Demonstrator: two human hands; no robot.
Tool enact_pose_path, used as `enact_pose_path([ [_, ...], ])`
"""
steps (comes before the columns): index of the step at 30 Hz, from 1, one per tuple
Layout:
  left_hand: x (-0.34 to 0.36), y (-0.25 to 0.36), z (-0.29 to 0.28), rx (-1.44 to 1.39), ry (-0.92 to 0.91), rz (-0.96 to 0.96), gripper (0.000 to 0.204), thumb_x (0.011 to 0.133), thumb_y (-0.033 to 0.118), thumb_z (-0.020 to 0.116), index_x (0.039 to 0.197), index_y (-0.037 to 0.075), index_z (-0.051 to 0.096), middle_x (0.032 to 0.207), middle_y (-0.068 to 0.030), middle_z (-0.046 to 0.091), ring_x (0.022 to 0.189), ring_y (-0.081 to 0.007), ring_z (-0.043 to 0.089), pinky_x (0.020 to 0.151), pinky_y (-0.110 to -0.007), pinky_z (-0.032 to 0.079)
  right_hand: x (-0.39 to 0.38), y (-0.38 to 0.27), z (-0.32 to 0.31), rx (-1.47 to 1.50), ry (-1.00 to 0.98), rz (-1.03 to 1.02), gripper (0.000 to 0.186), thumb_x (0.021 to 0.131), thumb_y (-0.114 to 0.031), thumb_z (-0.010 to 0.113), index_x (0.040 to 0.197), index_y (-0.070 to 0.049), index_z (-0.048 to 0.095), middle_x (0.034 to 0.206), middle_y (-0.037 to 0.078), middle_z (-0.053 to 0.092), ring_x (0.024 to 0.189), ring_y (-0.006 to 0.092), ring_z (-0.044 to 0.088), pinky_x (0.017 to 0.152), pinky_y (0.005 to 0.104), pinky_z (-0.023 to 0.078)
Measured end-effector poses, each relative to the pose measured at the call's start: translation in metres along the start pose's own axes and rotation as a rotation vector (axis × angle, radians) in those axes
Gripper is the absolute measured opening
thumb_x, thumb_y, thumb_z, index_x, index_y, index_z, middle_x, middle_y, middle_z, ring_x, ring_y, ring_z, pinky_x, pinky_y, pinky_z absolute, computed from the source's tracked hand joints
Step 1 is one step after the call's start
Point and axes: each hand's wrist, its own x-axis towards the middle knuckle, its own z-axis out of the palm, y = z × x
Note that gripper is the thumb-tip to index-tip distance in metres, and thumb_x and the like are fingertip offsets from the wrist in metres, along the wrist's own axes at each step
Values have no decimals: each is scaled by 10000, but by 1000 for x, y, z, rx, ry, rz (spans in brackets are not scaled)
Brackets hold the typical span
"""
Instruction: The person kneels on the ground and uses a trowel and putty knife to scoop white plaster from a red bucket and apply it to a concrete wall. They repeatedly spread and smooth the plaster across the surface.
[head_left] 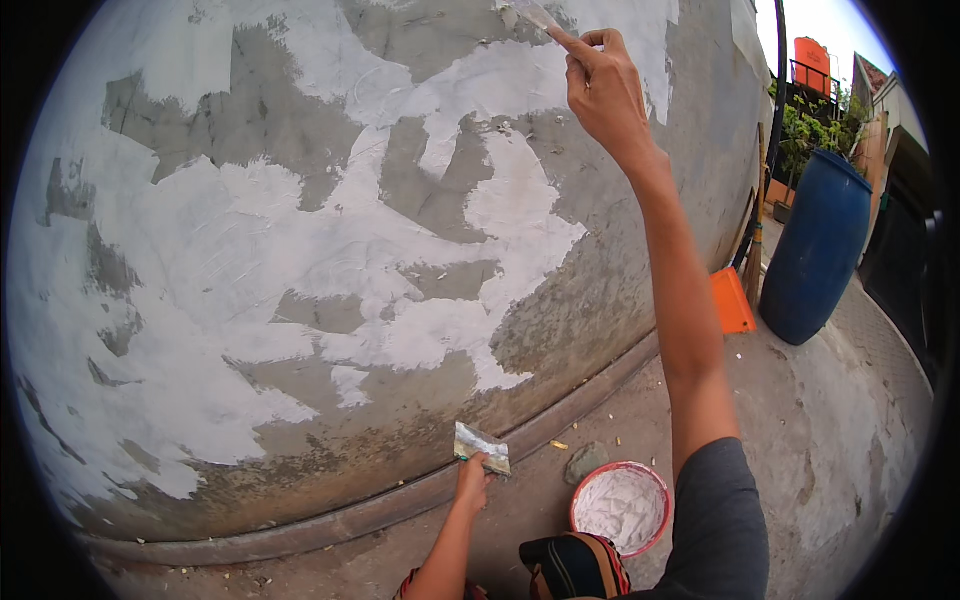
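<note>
My right hand [608,95] is raised at the top of the view, fingers closed on a putty knife [530,12] whose blade lies at the wall. White putty [230,240] covers the grey wall [610,250] in uneven patches, with bare plaster between them. Low down near the wall's foot, my left hand [471,485] grips a flat scraper [482,450] with white putty smeared on its blade. On the ground to the right of that hand stands a round bucket [622,465] with a red rim, holding white putty.
A stone [586,463] lies beside the bucket, with small crumbs around it. A ledge [400,508] runs along the wall's base. Farther right stand a blue barrel [818,250], an orange plastic piece [733,300] and a broom [754,255] against the wall.
</note>
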Motion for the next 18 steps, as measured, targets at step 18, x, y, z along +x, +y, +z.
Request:
enact_pose_path([
  [18, -25, 8, 10, 53, -25, 14, 436, 848, 122, 568, 1263, 38, 461, 1193, -103, 552, 1044, -239, 580, 862, -407, 485, -56, -10, 11, 149, 33, 149, 483, 867, 61, 535, 1293, -160, 593, 985, 146, 517, 791, 235, 553, 692, 346, 485],
])
